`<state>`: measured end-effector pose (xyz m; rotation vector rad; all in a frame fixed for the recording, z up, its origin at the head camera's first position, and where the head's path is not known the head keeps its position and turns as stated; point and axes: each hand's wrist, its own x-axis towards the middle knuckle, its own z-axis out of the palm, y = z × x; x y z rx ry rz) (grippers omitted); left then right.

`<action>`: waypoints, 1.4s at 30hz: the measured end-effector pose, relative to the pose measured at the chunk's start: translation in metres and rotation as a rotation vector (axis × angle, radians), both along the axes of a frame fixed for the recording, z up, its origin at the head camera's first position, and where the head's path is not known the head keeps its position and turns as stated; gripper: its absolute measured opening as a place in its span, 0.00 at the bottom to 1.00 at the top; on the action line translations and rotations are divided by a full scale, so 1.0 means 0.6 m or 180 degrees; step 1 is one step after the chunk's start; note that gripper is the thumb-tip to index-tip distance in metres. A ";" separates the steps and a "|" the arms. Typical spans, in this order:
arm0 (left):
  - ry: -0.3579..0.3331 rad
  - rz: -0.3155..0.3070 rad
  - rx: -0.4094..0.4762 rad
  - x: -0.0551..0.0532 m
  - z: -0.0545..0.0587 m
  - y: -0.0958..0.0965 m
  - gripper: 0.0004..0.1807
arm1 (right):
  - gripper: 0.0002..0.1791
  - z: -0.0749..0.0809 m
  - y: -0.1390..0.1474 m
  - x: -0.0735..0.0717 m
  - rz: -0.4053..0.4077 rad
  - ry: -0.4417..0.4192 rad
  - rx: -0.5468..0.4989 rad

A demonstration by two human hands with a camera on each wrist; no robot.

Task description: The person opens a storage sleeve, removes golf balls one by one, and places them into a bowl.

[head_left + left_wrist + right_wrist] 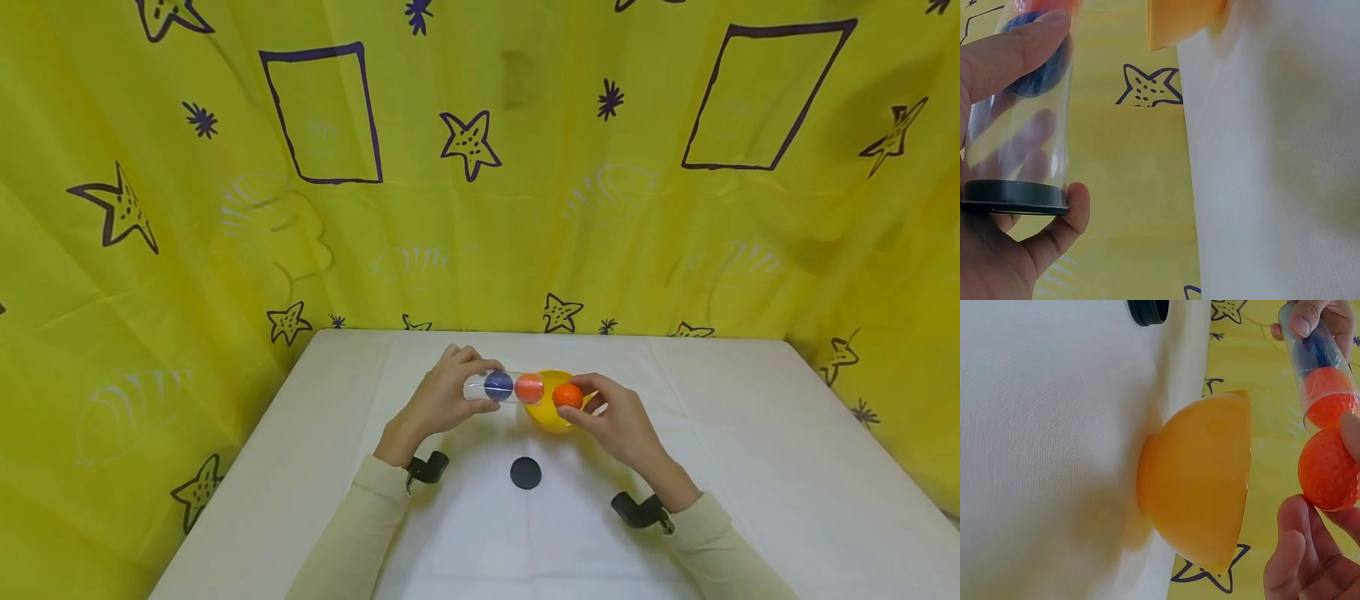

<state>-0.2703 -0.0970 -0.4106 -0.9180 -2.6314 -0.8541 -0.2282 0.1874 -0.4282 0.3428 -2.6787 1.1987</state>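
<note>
My left hand (448,390) grips a clear plastic tube (1054,147), held tilted nearly sideways, its open end toward the right. A black cap (1016,195) closes the tube's other end, by my palm. Inside sit a dark blue ball (498,386) and an orange-red ball (528,388), the latter close to the mouth. Between thumb and fingers my right hand (617,417) pinches a dimpled orange golf ball (1330,470), right at the tube's mouth. Below and behind both hands stands a yellow bowl (1200,481), its inside mostly hidden by the hands and balls.
A loose black cap (526,472) lies on the white-covered table (480,533), nearer to me than the bowl. A yellow patterned curtain (480,225) hangs behind the table and along its sides. Black camera mounts (637,510) sit on both wrists.
</note>
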 end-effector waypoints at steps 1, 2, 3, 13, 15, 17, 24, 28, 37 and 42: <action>-0.0005 0.0002 0.0006 0.000 0.000 0.000 0.25 | 0.27 -0.001 0.001 -0.001 -0.0020 0.0004 0.0004; -0.0008 0.0010 0.0007 -0.001 0.000 -0.001 0.25 | 0.27 -0.002 0.002 -0.002 -0.0035 0.0009 0.0005; -0.0006 0.0019 0.0007 -0.001 -0.001 -0.001 0.25 | 0.27 -0.003 0.003 -0.003 -0.0048 0.0019 0.0001; 0.0013 0.0066 0.0003 -0.001 0.000 -0.003 0.25 | 0.27 -0.008 0.012 -0.009 -0.0080 0.0019 0.0022; 0.0017 0.0067 -0.0002 -0.001 0.000 -0.004 0.25 | 0.26 -0.009 0.013 -0.009 -0.0088 0.0005 0.0044; 0.0017 0.0063 0.0007 -0.002 0.001 -0.004 0.25 | 0.26 -0.011 0.014 -0.010 -0.0097 0.0001 0.0059; 0.0043 0.0079 0.0065 -0.004 -0.002 -0.007 0.25 | 0.27 -0.018 0.012 -0.014 -0.0133 -0.0065 0.0134; 0.0036 0.0063 0.0077 -0.005 -0.001 -0.007 0.25 | 0.27 -0.023 0.013 -0.017 -0.0190 -0.0044 0.0138; 0.0013 0.0047 0.0064 -0.004 0.002 -0.007 0.25 | 0.26 -0.033 0.010 -0.030 -0.0191 0.0150 0.0158; 0.0031 0.0051 0.0066 -0.003 0.000 -0.010 0.25 | 0.26 -0.036 0.008 -0.044 -0.0185 0.0126 0.0149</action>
